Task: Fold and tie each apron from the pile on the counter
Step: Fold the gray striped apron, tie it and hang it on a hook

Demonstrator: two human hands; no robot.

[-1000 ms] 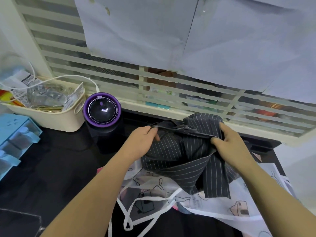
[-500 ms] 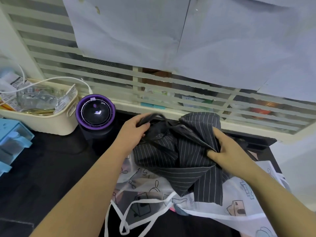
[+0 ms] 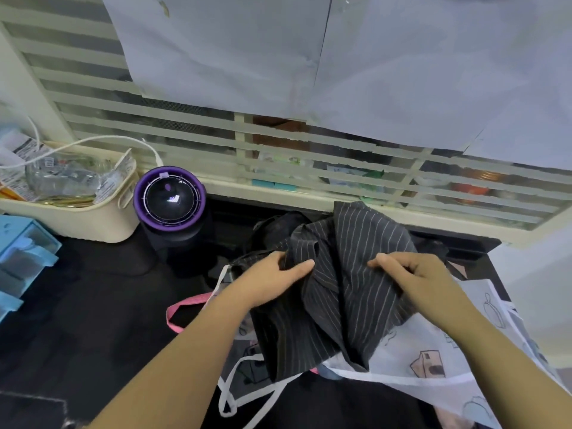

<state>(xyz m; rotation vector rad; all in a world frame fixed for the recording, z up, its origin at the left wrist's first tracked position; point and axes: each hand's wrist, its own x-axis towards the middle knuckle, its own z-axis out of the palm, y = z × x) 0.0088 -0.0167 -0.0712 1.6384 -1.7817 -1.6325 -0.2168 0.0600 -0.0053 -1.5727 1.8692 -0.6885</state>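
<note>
From where I stood, the dark pinstriped cloth apron (image 3: 349, 274) lay crumpled toward the back of the black bench (image 3: 77, 320), just below the slatted window. It was heaped on top of a white see-through apron printed with cartoon figures (image 3: 411, 351). The person's left hand (image 3: 272, 281) had its grip closed on a fold near the striped apron's left side, thumb laid over the cloth. The right hand (image 3: 418, 277) had its grip curled into a bunch of the same cloth on the other side. It looked to me like the very start of the folding step, with the edges not yet found. Next, I reckoned, the hands would need to draw apart and spread the apron flat before any fold, then hunt out its ties, which I couldn't make out in the bundle. A pink strap (image 3: 188, 303) poked out from under the pile.
</note>
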